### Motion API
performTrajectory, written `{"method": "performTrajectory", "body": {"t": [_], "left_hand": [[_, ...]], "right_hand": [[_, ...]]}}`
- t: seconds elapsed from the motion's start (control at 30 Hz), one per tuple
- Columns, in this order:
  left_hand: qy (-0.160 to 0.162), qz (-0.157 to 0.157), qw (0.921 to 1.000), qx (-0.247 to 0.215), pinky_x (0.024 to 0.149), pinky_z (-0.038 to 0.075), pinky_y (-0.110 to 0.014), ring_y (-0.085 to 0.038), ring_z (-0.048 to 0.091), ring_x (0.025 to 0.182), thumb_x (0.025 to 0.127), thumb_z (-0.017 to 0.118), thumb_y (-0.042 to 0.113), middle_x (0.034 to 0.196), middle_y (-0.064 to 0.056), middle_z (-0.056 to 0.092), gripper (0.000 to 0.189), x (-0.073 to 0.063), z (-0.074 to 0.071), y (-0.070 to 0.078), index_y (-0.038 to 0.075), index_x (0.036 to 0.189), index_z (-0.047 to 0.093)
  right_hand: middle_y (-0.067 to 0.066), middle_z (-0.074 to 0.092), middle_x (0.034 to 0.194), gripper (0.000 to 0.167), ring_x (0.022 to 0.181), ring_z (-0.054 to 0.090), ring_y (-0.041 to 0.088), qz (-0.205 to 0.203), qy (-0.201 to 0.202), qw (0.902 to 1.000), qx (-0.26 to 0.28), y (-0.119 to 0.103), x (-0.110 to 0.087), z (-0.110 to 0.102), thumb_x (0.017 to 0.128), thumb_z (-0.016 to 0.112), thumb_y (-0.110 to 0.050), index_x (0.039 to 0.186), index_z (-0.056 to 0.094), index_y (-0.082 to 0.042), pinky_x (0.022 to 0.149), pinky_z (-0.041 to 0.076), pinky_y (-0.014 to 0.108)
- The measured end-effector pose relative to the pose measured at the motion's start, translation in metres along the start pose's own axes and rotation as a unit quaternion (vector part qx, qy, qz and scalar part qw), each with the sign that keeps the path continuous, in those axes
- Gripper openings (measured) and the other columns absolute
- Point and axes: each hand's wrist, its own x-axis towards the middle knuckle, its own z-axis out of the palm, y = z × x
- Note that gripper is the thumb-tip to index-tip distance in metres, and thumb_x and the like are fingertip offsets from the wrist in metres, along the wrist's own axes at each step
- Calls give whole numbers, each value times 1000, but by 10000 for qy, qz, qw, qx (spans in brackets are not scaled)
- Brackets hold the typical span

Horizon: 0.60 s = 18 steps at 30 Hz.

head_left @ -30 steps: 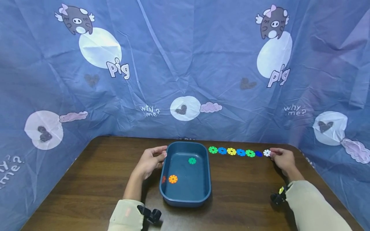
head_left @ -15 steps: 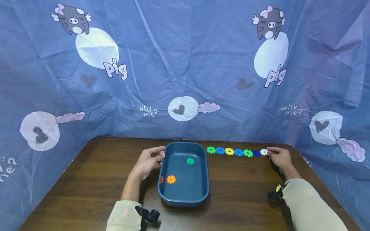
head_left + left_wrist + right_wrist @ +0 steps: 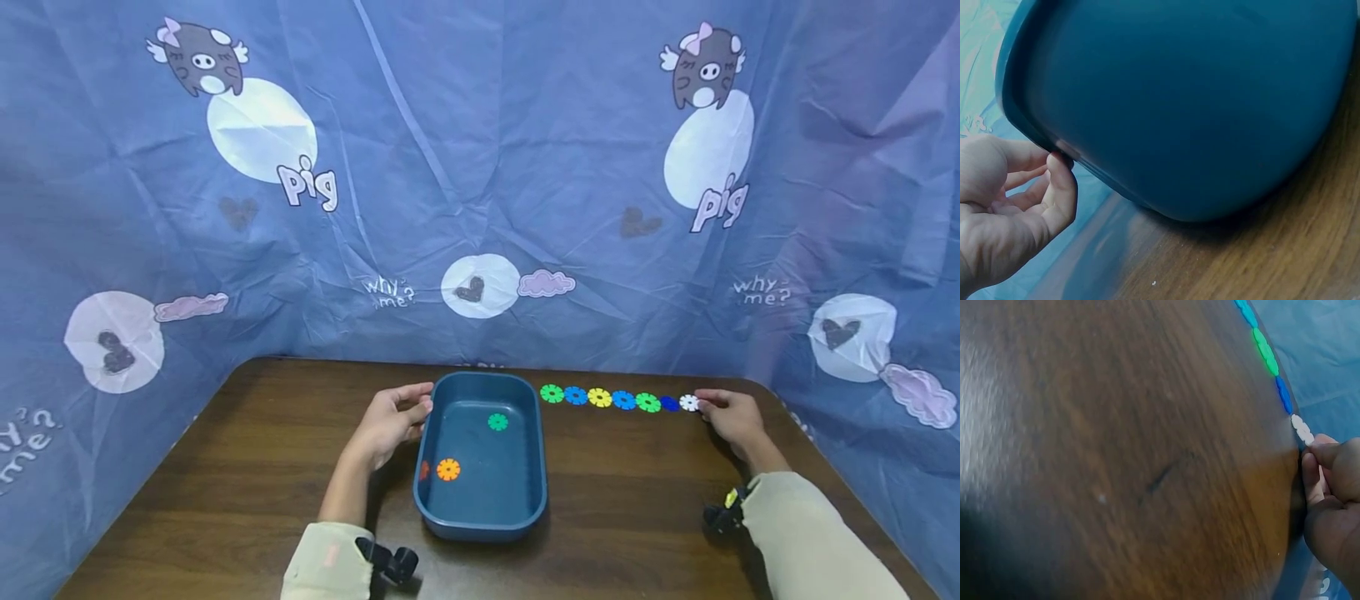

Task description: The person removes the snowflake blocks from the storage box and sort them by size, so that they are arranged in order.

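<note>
My left hand (image 3: 386, 429) pinches the left rim of a dark blue plastic bin (image 3: 483, 525); the left wrist view shows thumb and fingers at the rim (image 3: 1110, 181). Inside the bin lie an orange notched disc (image 3: 448, 469) and a green one (image 3: 498, 422). At the right end of a row of notched discs, my right hand (image 3: 735, 421) pinches a white notched disc (image 3: 687, 402). Right beside it is a dark blue disc (image 3: 670, 403), then a green disc (image 3: 648, 402). In the right wrist view the white disc (image 3: 1301, 428) sits at thumb and fingertip.
The row goes on leftward with a blue disc (image 3: 624, 400), a yellow disc (image 3: 599, 397), another blue disc (image 3: 575, 396) and a green disc (image 3: 552, 393) near the bin. It runs along the far edge of the wooden table (image 3: 622, 500). A blue printed cloth (image 3: 480, 167) hangs behind.
The right hand has brought the white disc slightly left, closer to the dark blue disc. The left hand keeps its hold on the bin. The head view shifts a little.
</note>
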Motion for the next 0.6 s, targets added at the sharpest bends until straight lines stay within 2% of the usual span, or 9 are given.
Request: {"method": "performTrajectory", "body": {"t": [0.17,0.33,0.47,0.6], "left_hand": [[17,31,10000,10,70,59,-29,-18,63,91,100,60,-3,115,-18,59,37,0,1,-1,-4,137,60],[16,14,10000,47,72,59,-30,-18,63,93,101,60,-2,118,-19,59,37,1,1,-1,-3,138,60],[15,0,10000,60,74,60,-31,-19,63,93,101,60,-2,118,-19,59,37,2,0,-1,-2,138,60],[6,-15,10000,72,74,60,-31,-20,64,93,101,61,0,120,-20,59,37,2,-1,0,-2,138,61]], "right_hand": [[14,74,98,32,71,61,-1,-125,-45,9999,99,1,-4,-3,99,60,-1,125,61,19,64,50,16],[-2,75,92,36,72,62,-4,-48,-119,9980,619,3,-4,-6,99,59,2,129,56,21,66,52,15],[-4,75,94,38,77,63,-7,20,-253,9933,1128,2,-3,-7,100,56,7,133,50,24,70,55,15],[-7,75,94,40,81,65,-5,-50,-402,9896,1379,-2,-1,-8,100,56,8,135,47,25,73,56,17]]}}
